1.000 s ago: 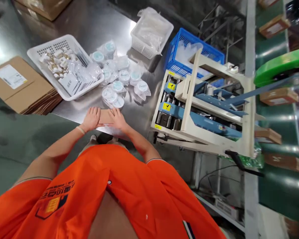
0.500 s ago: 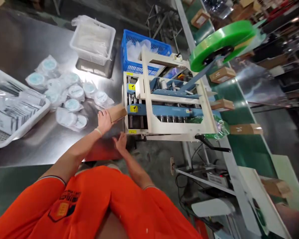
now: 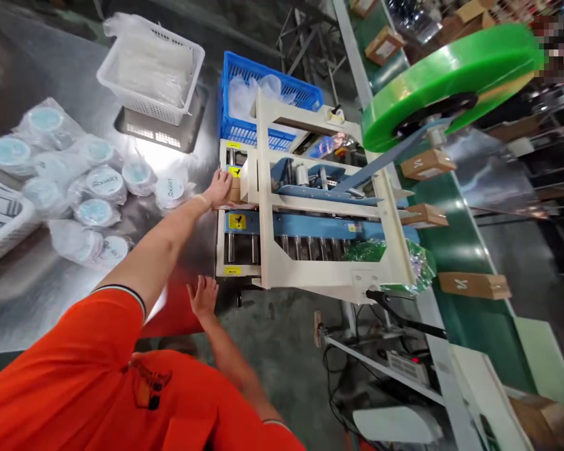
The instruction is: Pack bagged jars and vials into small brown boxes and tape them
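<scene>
A small brown cardboard box (image 3: 235, 190) lies in the infeed of the carton sealing machine (image 3: 305, 227), between its two blue side guides. My left hand (image 3: 219, 189) grips the near end of the box, its fingers over the top. Part of the box is hidden by the hand and the machine frame. My right hand (image 3: 203, 297) is empty, with fingers apart, by the table's right edge below the infeed. Left of my arm, several round plastic-wrapped discs with pale blue or white faces (image 3: 104, 183) are spread on the metal table (image 3: 169, 313).
A white basket (image 3: 157, 106) of clear plastic bags and a blue crate (image 3: 223, 94) stand behind. Another white basket (image 3: 21, 232) is at left. A green tape roll (image 3: 451, 75) sits over the machine. Beyond runs a green conveyor (image 3: 465, 244) with several boxes (image 3: 474, 285).
My left hand has moved the box off the table edge into the machine's infeed. My right hand stays near the table edge, fingers spread. The view has shifted right.
</scene>
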